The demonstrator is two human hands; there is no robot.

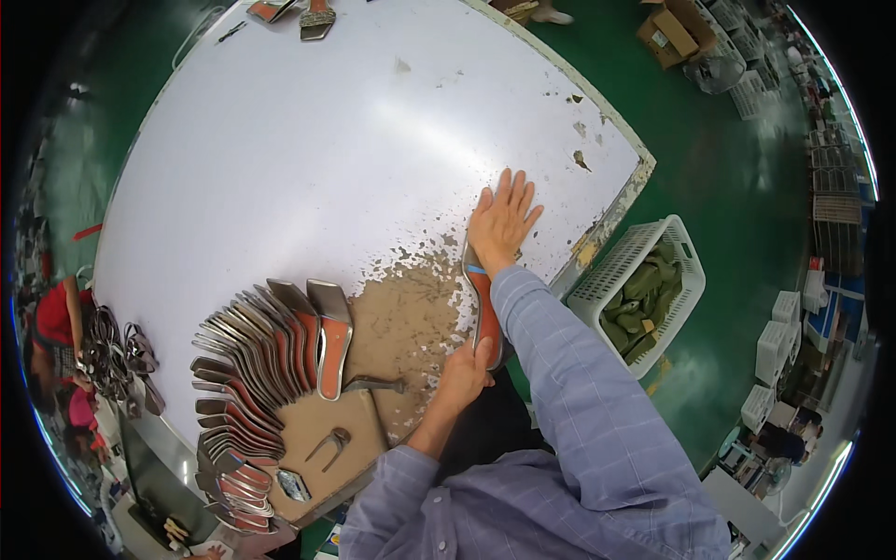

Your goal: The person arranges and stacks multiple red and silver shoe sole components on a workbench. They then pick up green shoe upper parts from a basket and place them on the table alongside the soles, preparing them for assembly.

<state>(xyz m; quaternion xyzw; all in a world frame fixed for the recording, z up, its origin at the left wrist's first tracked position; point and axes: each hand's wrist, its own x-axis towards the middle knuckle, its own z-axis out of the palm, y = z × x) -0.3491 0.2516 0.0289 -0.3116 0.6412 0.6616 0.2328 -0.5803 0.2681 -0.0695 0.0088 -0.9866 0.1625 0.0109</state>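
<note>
Nearest the lens, blue checked sleeves [560, 411] rising from six o'clock. Left hand [464, 369] curled shut round the heel end of an orange-lined shoe sole [486, 313], pinning it at the table's near edge. Right hand [502, 219] flat and spread wide, palm down on the sole's toe end, gripping nothing. Sole stretched between both hands, running from five toward twelve o'clock across worn brown patches of the white table [327, 140]. At nine o'clock of the left hand, a fanned stack of similar silver-and-orange soles [271, 345], overlapping like cards, well apart from the held one. Just beside the fan, a dark metal tool [373, 383], and lower down a second forked one [329, 445]. At three o'clock of the hands, off the table, a white plastic basket [616, 271] with olive-green pieces [644, 299] inside, standing on green floor [728, 187]. Far at twelve o'clock, more shoe parts [315, 21] on the table's far rim.
</note>
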